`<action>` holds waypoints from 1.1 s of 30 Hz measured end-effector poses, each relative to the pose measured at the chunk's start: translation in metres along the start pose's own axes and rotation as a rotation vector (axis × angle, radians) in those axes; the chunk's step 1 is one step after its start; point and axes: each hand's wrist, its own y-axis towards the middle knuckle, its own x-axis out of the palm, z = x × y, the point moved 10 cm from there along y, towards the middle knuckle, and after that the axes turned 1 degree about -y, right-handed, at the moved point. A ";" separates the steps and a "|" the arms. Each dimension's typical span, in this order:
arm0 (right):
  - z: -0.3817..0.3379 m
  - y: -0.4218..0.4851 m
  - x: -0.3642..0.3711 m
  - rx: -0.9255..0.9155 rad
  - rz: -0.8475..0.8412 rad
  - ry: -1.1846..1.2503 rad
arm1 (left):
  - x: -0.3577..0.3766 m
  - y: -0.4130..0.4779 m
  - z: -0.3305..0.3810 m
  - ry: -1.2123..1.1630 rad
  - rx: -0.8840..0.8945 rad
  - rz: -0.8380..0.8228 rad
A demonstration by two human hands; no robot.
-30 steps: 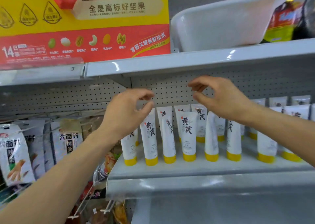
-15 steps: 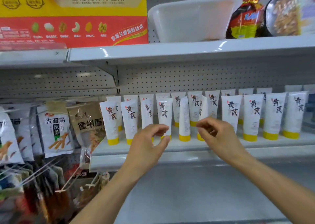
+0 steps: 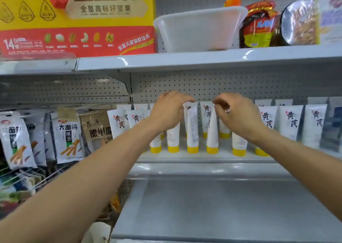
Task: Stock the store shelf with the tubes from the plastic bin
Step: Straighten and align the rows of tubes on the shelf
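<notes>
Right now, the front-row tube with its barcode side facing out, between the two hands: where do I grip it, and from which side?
Pinch the tube by its flat crimped top, coming from above. It stands upright on its yellow cap, neighbours crowd both sides, and only the thin top edge is exposed. The left hand is right at that edge.

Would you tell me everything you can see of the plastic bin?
The bin is a white, translucent plastic tub, rectangular with rounded corners, a rolled rim and walls narrowing towards the base. It stands rim up on the upper shelf; seen from below, its inside is hidden. A box stands at its left, and a snack bag seems to touch its right end.
</notes>
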 end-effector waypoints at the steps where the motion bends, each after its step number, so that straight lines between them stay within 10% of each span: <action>1: -0.001 0.011 0.000 -0.022 -0.048 -0.125 | 0.004 0.008 0.001 0.032 0.018 -0.060; 10: 0.015 0.038 0.045 -0.016 -0.423 -0.554 | 0.051 0.039 -0.001 0.312 0.170 -0.373; 33: 0.038 0.041 0.081 -0.009 -0.660 -0.119 | 0.065 0.059 -0.004 0.136 0.144 -0.409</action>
